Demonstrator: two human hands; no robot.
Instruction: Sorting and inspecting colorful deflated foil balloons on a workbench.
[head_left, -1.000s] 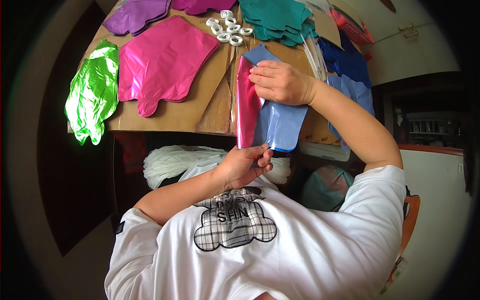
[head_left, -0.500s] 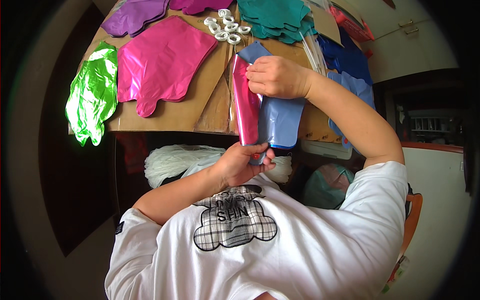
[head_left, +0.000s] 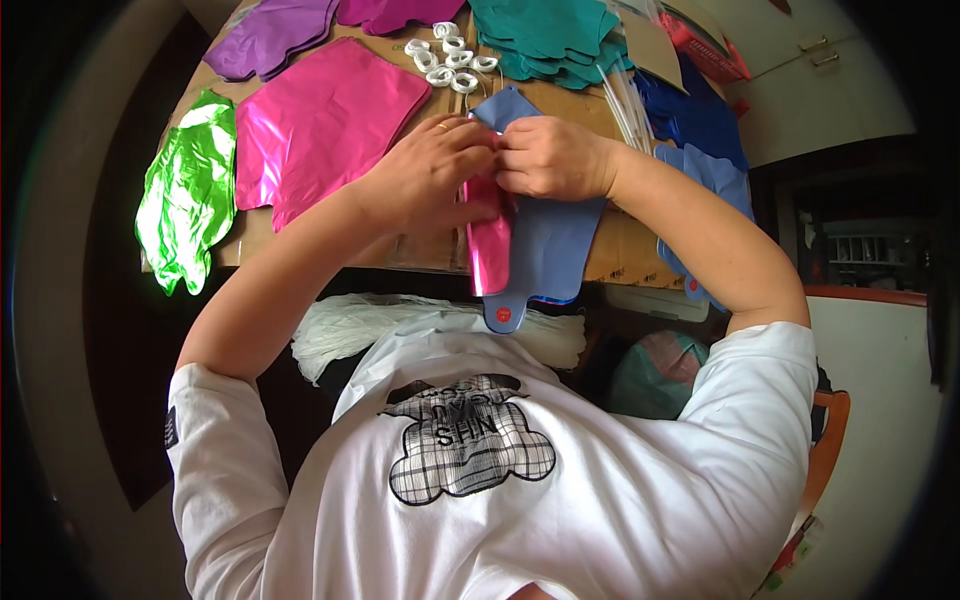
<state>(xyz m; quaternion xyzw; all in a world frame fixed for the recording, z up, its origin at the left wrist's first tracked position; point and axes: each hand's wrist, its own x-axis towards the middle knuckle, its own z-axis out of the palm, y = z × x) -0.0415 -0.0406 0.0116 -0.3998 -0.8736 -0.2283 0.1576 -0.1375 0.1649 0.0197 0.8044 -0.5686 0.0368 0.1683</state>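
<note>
1. left hand (head_left: pixel 430 175) grips the folded pink balloon (head_left: pixel 489 250), fingers curled.
2. right hand (head_left: pixel 550 158) pinches the blue balloon (head_left: pixel 548 235) near its top.
3. both balloons lie on the cardboard table (head_left: pixel 620 250), overhanging its near edge.

The left hand (head_left: pixel 430 175) is no longer down at the neck of the blue foil balloon (head_left: pixel 545 240) near the lower middle of the frame; it now sits up in the centre top, fingers closed on the balloon's upper edge, right beside the right hand (head_left: pixel 550 158), the two touching. The left forearm now crosses the cardboard tabletop (head_left: pixel 250 235), covering part of it. The pink foil strip (head_left: pixel 490 250) beside the blue balloon shows shorter, its upper part under the left hand.
</note>
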